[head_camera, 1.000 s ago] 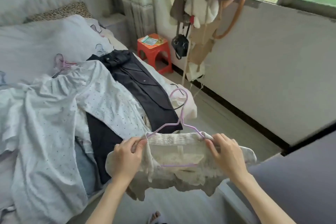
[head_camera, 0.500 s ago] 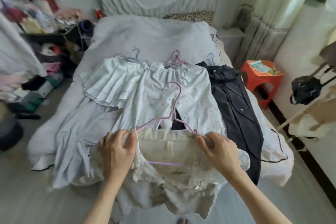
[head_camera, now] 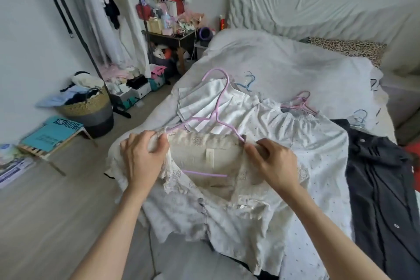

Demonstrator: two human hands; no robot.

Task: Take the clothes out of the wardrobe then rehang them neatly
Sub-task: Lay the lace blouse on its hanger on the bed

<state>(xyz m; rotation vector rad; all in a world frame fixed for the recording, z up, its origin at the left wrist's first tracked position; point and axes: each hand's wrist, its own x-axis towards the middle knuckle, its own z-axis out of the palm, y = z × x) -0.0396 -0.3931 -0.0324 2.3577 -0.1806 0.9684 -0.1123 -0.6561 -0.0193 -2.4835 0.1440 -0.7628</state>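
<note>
Both hands up over the near edge of the bed [head_camera: 284,61], holding a cream lace blouse [head_camera: 204,209] on a lilac hanger [head_camera: 213,109]. Left hand [head_camera: 142,159] grip: fingers curled round the blouse's left shoulder, bunching the fabric at the hanger arm. Right hand [head_camera: 276,165] grip: fingers pinch the right shoulder at the other hanger arm. Hanger hook points up and away; lower bar shows through the open neck, label visible inside the back. Blouse body hangs down toward the camera, button placket on the left side. On the bed behind it: a white pleated garment [head_camera: 204,107] on a blue hanger [head_camera: 248,82], a white dotted garment [head_camera: 313,143] with a pink hanger [head_camera: 300,103] at its collar, and a dark garment [head_camera: 381,188] along the right edge of the bed. Leopard-print pillow [head_camera: 345,46] at the far right corner. Left of the bed, on the floor: a woven laundry basket [head_camera: 91,109] full of clothes, a clothes rack [head_camera: 75,20] with light garments still hanging, and a cluttered side table [head_camera: 172,38] by the bed's far left corner.
</note>
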